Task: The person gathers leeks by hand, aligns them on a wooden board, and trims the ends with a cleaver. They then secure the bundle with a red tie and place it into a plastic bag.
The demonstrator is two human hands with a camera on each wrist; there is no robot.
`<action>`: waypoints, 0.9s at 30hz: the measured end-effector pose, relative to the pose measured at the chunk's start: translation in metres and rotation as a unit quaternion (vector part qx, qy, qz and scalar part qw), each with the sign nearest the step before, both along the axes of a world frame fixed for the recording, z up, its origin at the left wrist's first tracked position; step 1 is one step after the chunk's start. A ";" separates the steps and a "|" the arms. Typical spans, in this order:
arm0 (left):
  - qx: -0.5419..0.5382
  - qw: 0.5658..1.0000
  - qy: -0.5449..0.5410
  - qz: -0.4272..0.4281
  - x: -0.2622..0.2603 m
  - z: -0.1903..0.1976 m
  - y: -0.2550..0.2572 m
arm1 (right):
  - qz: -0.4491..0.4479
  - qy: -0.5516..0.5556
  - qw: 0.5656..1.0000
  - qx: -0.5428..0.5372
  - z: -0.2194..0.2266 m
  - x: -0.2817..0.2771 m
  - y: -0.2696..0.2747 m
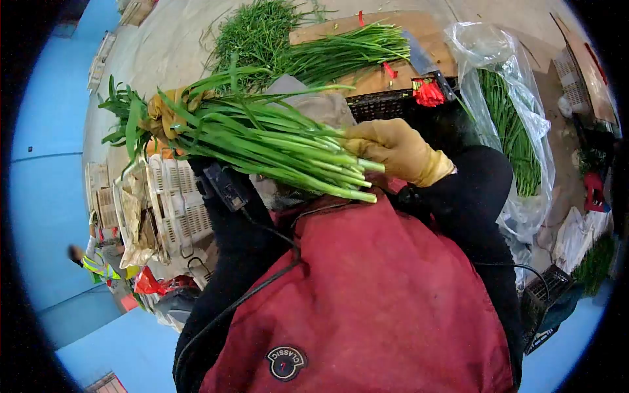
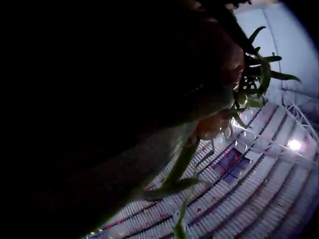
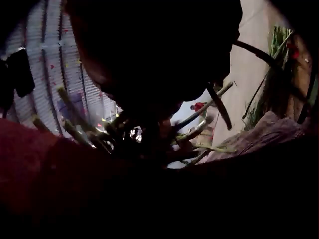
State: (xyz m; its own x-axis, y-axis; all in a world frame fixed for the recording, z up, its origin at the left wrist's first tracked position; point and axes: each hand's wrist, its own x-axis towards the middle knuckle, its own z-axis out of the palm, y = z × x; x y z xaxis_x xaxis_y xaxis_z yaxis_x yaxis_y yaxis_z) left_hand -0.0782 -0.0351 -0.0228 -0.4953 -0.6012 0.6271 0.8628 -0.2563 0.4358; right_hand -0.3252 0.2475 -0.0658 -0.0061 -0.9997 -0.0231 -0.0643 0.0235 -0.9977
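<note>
"CLASSIC" on a dark patch (image 1: 286, 363), red garment (image 1: 367, 281)

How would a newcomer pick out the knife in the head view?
From the dark red apron, go up past the right hand to the brown board. The knife lies slanted there, between the green bunch and the clear plastic bag. Its broad grey blade and dark handle set it apart from the bright red bundle beside the handle.
</note>
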 end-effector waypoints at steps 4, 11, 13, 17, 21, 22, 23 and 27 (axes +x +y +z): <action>0.002 1.000 -0.007 0.029 0.003 0.001 0.000 | -0.081 0.125 0.987 0.052 -0.009 -0.017 0.027; -0.002 0.999 -0.012 0.041 0.009 0.007 -0.002 | 0.000 0.353 0.910 0.216 -0.101 -0.071 0.045; -0.004 0.999 -0.015 0.039 0.008 0.009 -0.002 | 0.048 0.343 0.915 0.209 -0.094 -0.071 0.037; -0.006 0.999 -0.015 0.037 0.008 0.014 -0.003 | -0.055 0.118 0.989 -0.064 -0.039 -0.047 0.002; -0.002 0.999 -0.015 0.039 0.006 0.016 -0.004 | -0.008 0.084 0.970 -0.230 0.019 -0.008 -0.026; -0.003 0.999 -0.014 0.044 0.006 0.016 -0.003 | -0.017 0.081 0.961 -0.265 0.022 0.000 -0.030; -0.001 0.999 -0.018 0.048 0.005 0.016 -0.002 | -0.001 0.080 0.962 -0.261 0.021 0.004 -0.033; -0.001 0.997 -0.030 0.074 0.006 0.014 0.004 | 0.024 0.151 0.977 -0.152 0.000 0.006 -0.031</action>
